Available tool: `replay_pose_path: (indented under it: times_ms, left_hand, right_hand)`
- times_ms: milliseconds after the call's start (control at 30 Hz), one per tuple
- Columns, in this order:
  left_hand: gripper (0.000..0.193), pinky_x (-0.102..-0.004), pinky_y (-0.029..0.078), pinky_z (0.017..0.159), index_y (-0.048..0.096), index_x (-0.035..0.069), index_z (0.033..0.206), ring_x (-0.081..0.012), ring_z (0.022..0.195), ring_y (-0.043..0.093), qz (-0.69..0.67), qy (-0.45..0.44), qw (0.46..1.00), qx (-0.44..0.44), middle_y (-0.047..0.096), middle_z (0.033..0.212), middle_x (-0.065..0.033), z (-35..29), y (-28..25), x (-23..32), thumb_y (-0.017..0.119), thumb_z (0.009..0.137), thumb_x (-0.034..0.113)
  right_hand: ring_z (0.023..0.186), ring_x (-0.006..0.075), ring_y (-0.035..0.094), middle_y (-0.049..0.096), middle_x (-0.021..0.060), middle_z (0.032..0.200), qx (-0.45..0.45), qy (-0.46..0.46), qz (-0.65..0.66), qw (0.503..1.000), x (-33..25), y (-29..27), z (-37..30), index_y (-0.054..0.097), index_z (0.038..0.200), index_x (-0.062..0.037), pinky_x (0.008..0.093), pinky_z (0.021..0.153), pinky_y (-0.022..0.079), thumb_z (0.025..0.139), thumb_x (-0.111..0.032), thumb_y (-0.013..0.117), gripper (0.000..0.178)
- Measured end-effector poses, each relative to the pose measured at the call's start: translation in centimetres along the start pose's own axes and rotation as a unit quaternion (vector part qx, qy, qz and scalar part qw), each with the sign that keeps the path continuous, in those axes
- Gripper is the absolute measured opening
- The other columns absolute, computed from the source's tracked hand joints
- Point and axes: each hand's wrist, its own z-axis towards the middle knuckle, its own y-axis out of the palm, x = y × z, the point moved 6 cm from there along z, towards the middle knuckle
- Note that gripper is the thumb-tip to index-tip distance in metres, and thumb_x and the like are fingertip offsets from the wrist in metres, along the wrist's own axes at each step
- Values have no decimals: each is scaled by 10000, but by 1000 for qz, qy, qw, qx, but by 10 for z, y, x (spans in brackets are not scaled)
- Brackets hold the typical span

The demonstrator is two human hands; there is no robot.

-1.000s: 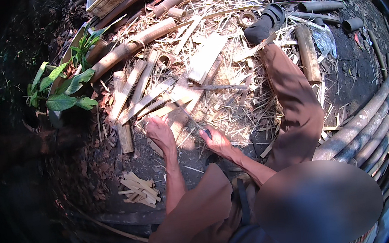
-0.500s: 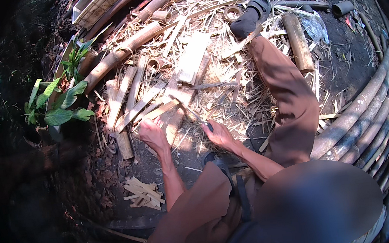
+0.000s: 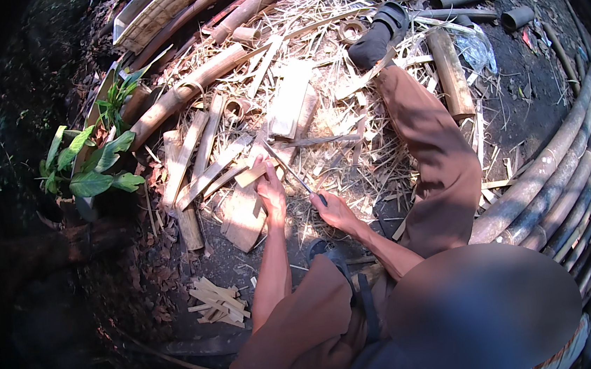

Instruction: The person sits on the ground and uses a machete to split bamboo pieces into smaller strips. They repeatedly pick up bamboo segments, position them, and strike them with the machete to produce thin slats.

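- On bare ground mid-frame, split bamboo slab (image 3: 242, 217) lies flat among the shavings.
- Left hand (image 3: 270, 190) fingers curled, pinning small bamboo piece (image 3: 249, 176) on slab.
- Right hand (image 3: 336, 212) fisted round knife (image 3: 294, 174); judgement: keep blade angled off the left fingers.
- Containers: woven basket (image 3: 154, 14) at far-left edge, contents not visible.

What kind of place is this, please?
Probably an outdoor bamboo-working spot: bare earth, bamboo poles stacked at the right, split strips and shavings on the ground, green plant beside.
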Motion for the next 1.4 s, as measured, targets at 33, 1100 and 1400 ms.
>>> replay_pose_path:
  times_ms: [33, 1100, 1400]
  left_hand:
    - [468, -382, 472, 883, 322, -39, 1382, -281, 970, 569, -89, -55, 995, -4, 584, 1057, -191, 1, -5, -11, 422, 1027, 249]
    - [304, -413, 509, 678, 514, -110, 914, -327, 718, 616, 131, -101, 983, 77, 584, 843, -247, -20, -119, 2, 382, 995, 152]
    - [274, -481, 419, 633, 494, -91, 813, -425, 678, 582, 138, -76, 984, 84, 569, 733, -291, -21, -110, -3, 424, 958, 131]
  right_hand:
    - [676, 353, 594, 598, 215, 729, 0, 3, 12, 1000, -3, -1, -2, 555, 926, 13, 450, 641, 447, 963, -431, 505, 448]
    - [599, 405, 603, 579, 200, 629, -20, -286, -145, 947, -82, 27, -55, 569, 1011, -58, 498, 571, 462, 940, -471, 542, 419]
    - [646, 390, 621, 609, 215, 684, -78, -100, -129, 984, -45, 12, -25, 553, 900, -44, 482, 621, 461, 945, -512, 491, 474]
